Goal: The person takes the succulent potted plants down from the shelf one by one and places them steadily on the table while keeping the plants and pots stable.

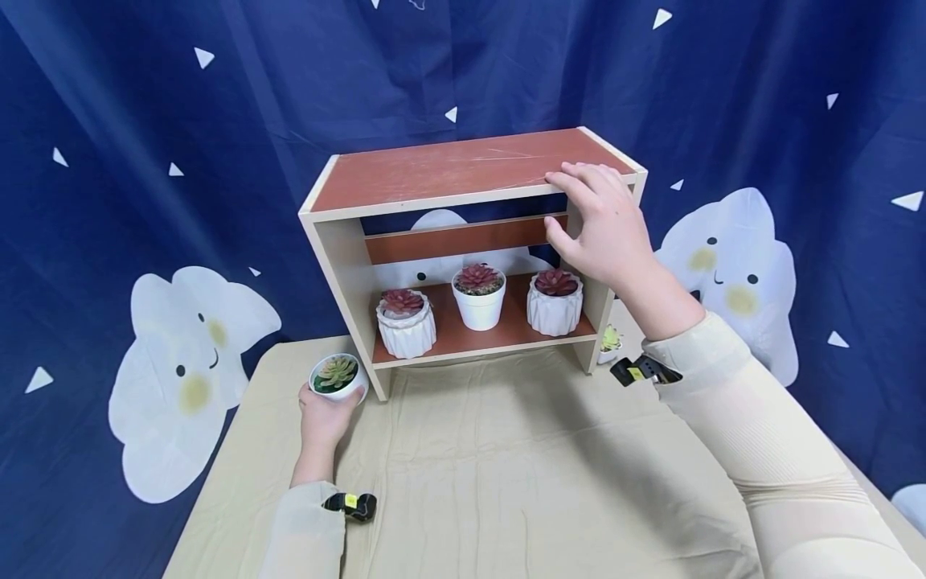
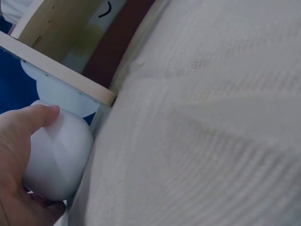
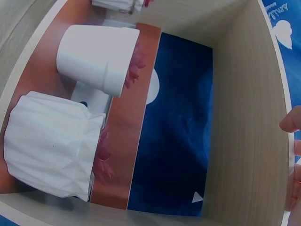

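Observation:
In the head view my left hand (image 1: 325,420) grips a smooth white pot with a green succulent (image 1: 338,375), just outside the shelf's left side. The left wrist view shows the thumb pressed to the side of that white pot (image 2: 61,153), which sits at the cloth beside the shelf's foot. My right hand (image 1: 606,221) is raised at the upper right front of the wooden shelf (image 1: 463,170), fingers spread and bent over its top edge, holding nothing. Its fingertips are right at the top board's edge in the right wrist view.
Inside the shelf stand three pots with red succulents: a ribbed white one (image 1: 407,331) left, a smooth one (image 1: 481,310) in the middle, another ribbed one (image 1: 555,310) right. A yellow-green plant (image 1: 611,342) stands past the shelf's right side. A blue curtain (image 1: 289,72) hangs behind.

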A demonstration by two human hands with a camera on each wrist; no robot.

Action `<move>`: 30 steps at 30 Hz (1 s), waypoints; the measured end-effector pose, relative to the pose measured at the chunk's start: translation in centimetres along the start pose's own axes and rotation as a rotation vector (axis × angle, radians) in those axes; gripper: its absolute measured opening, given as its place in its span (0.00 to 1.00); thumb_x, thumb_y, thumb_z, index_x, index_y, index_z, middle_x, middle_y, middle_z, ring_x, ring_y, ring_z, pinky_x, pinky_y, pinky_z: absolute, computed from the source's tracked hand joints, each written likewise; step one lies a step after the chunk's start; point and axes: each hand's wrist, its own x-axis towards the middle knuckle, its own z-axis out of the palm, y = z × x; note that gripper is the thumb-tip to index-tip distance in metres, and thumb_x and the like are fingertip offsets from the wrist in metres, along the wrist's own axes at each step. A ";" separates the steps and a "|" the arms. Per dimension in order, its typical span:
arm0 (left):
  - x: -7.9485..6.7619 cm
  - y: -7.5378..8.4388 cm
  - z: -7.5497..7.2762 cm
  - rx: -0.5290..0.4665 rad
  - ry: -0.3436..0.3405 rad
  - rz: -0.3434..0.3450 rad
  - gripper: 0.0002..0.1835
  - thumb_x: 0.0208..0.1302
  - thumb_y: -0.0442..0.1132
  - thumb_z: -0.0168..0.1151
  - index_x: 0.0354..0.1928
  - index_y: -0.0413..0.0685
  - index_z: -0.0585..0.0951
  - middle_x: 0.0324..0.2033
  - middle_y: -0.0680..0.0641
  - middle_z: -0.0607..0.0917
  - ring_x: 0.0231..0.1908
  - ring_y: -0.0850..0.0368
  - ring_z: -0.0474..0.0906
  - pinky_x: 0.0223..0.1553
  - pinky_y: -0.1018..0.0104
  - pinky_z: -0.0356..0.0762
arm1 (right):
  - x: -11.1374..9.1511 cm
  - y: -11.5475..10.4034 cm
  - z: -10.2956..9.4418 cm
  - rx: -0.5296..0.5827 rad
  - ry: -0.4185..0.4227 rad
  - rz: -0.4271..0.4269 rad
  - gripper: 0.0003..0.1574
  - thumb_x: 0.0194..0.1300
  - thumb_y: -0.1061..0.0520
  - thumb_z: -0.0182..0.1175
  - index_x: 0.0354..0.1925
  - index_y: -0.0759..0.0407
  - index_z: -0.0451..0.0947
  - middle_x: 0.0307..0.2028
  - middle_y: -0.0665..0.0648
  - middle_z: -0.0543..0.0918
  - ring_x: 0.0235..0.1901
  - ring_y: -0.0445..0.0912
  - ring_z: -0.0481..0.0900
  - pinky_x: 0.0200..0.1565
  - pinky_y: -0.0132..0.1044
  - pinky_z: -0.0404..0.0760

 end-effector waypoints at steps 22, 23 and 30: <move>-0.4 0.1 -0.4 0.017 -0.016 -0.006 0.57 0.53 0.49 0.74 0.72 0.30 0.47 0.65 0.24 0.60 0.64 0.28 0.64 0.66 0.41 0.62 | 0.0 0.0 0.0 0.002 0.008 -0.006 0.31 0.61 0.52 0.62 0.63 0.59 0.77 0.63 0.64 0.76 0.65 0.58 0.70 0.73 0.45 0.54; -0.4 0.1 -0.4 0.016 -0.017 -0.010 0.57 0.53 0.50 0.74 0.72 0.30 0.47 0.65 0.24 0.60 0.64 0.28 0.64 0.66 0.41 0.62 | 0.0 0.0 0.0 0.002 0.008 -0.006 0.31 0.61 0.52 0.62 0.63 0.59 0.77 0.63 0.64 0.76 0.65 0.58 0.70 0.73 0.45 0.54; -0.3 -0.2 -0.4 0.018 -0.024 -0.008 0.58 0.54 0.50 0.73 0.72 0.30 0.46 0.65 0.23 0.59 0.64 0.28 0.63 0.66 0.40 0.61 | -0.1 0.0 0.0 0.001 0.008 -0.004 0.31 0.62 0.51 0.61 0.63 0.59 0.77 0.63 0.64 0.76 0.65 0.58 0.70 0.73 0.45 0.54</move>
